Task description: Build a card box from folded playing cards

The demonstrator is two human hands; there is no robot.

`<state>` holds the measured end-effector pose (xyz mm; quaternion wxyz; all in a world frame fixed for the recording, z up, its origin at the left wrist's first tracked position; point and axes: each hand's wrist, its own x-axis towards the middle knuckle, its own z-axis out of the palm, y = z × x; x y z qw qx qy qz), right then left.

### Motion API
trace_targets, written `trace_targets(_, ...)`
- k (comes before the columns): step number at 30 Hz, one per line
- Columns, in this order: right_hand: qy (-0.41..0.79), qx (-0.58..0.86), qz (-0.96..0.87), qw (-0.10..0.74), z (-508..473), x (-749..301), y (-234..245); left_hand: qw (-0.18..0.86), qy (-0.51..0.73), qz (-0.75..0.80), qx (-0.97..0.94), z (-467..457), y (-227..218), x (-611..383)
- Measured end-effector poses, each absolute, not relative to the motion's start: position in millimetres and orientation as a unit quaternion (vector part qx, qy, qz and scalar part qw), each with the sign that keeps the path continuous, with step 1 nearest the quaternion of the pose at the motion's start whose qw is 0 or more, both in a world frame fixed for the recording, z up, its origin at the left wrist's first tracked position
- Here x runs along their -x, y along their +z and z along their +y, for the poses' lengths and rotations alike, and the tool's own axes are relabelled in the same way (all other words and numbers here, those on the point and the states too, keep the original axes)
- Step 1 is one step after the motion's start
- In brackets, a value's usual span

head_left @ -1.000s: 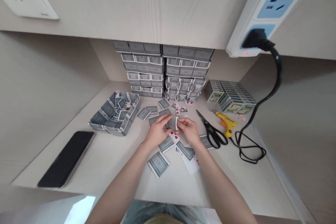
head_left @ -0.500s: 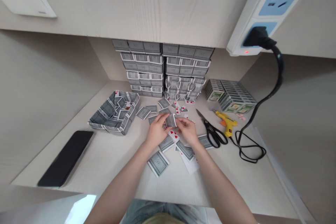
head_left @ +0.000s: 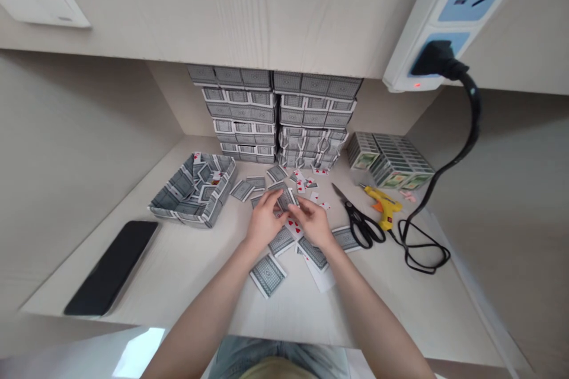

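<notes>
My left hand (head_left: 263,224) and my right hand (head_left: 313,220) meet at the middle of the desk, both pinched on one small grey-backed playing card (head_left: 285,198) held between them. Under and around the hands lie several loose cards (head_left: 268,274), some grey back up, some showing red hearts. To the left stands an open tray folded from cards (head_left: 169,201) with card pieces inside.
Stacks of folded card boxes (head_left: 275,115) fill the back. Packs of cards (head_left: 391,163) sit at the right rear. Black scissors (head_left: 358,219), a yellow glue gun (head_left: 383,206) with its black cable (head_left: 424,251), and a dark phone (head_left: 111,266) lie on the desk.
Both hands have shifted slightly left and closer together, and the card between them has turned flatter. The view has tilted a little.
</notes>
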<state>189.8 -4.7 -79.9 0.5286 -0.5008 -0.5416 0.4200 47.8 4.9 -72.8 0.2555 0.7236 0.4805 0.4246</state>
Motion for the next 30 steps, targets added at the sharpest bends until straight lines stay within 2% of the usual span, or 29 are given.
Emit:
trace_targets(10, 0.332, 0.506, -0.609, 0.513, -11, -190, -79, 0.248, 0.41, 0.482, -0.734, 3, -74, -51)
trace_targets(18, 0.324, 0.528, -0.584, 0.524, -6, -191, -77, 0.213, 0.385, 0.45, -0.777, -3, -68, -56)
trace_targets(25, 0.276, 0.521, -0.629, 0.507, -10, -193, -73, 0.232, 0.379, 0.445, -0.778, -4, -71, -57)
trace_targets(30, 0.336, 0.538, -0.581, 0.51, -3, -196, -77, 0.239, 0.371, 0.442, -0.781, -2, -70, -56)
